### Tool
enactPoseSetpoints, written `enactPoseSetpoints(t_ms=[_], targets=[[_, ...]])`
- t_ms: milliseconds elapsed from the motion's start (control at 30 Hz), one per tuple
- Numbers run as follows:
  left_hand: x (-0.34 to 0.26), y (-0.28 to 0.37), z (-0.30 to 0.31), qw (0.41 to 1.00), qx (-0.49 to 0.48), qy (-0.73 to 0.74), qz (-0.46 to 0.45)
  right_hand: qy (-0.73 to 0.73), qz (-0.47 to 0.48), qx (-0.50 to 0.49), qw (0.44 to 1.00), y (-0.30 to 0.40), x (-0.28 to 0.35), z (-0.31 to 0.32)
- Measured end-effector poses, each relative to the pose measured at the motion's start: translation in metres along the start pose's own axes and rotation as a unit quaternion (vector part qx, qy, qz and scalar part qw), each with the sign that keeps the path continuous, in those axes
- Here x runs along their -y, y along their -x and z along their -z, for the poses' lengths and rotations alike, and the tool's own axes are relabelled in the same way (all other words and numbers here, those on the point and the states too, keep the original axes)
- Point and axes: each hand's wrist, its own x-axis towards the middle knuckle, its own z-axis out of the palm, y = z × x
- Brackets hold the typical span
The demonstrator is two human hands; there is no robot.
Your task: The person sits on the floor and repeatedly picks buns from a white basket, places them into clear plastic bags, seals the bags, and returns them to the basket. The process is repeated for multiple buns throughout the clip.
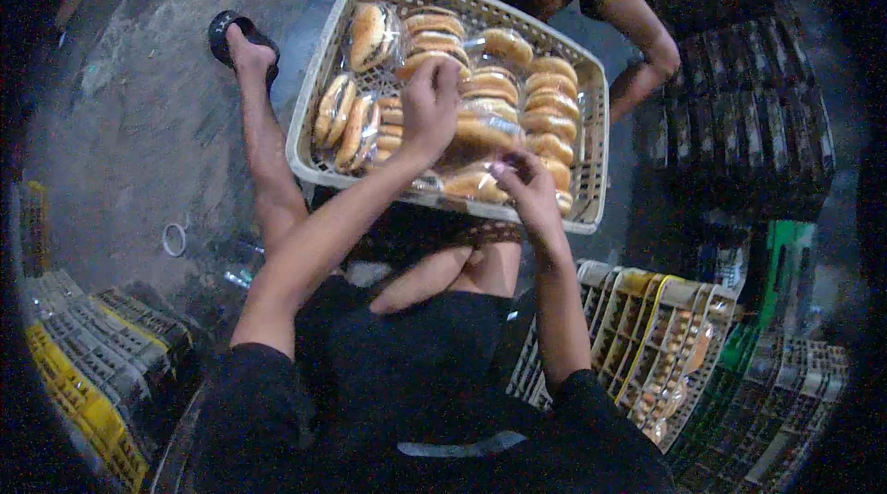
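A white plastic crate [308,88] lies before me, holding rows of round filled buns [551,102], many in clear plastic bags. My left hand [433,102] is over the crate's middle, fingers curled at the edge of the bagged buns; whether it grips one cannot be told. My right hand [530,182] is nearer the crate's front edge, its thumb and forefinger pinched on the end of a clear bag of buns [481,137], which is blurred. Another bagged bun [475,183] lies just below that bag. At the crate's far left corner a bagged bun [369,36] leans on its side.
A co-worker's arm [644,43] reaches beside the crate's right side. Dark stacked crates [748,99] stand at right, and stacked crates with buns [658,341] at lower right. More yellow and grey crates [104,355] are at lower left. A white ring [174,239] lies on the concrete floor.
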Motion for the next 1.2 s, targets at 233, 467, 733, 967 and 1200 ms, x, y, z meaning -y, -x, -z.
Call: enactPoseSetpoints(t_ms=[233, 467, 733, 967, 1200], targets=[[0.073, -0.083, -0.022, 0.923, 0.167, -0.240, -0.251, 0.105, 0.210, -0.100, 0.967, -0.116, 0.094, -0.020], [0.098, -0.016, 0.021, 0.761, 0.292, -0.578, -0.035, 0.618, 0.236, 0.004, 0.750, -0.233, -0.010, -0.083], [0.031, 0.018, 0.052, 0.937, 0.308, -0.066, 0.149, 0.483, 0.308, -0.096, 0.814, -0.111, 0.031, -0.031], [-0.069, 0.166, 0.077, 0.826, 0.147, 0.417, 0.350, 0.074, 0.102, -0.029, 0.992, 0.103, -0.040, -0.003], [-0.097, 0.220, 0.114, 0.865, 0.415, 0.099, 0.263, -0.013, 0.183, -0.087, 0.979, 0.184, -0.023, -0.023]])
